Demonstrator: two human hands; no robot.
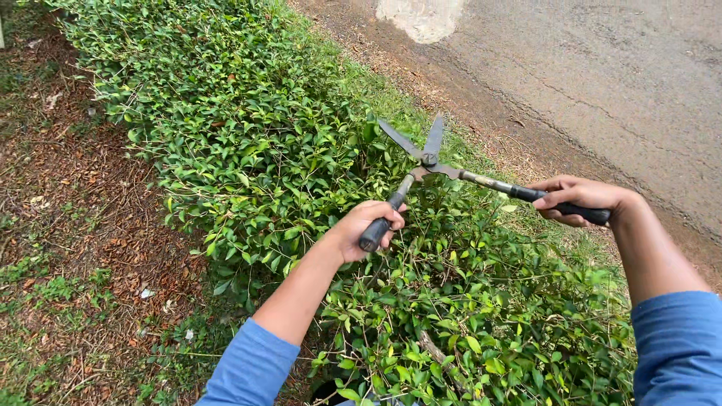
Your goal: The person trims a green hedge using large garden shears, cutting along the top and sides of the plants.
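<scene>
Hedge mid-trim, top still ragged on the near side. Shears held level over the leaves, blades parted in a narrow V and pointing to the far side. Left hand clamped on the near black grip, right hand clamped on the other, the two well apart. Far stretch of hedge flatter and, by the look of it, already cut; near clump under the blue sleeves shaggy with loose shoots, seemingly left to do. Brown leaf litter at left, bare road at right.
</scene>
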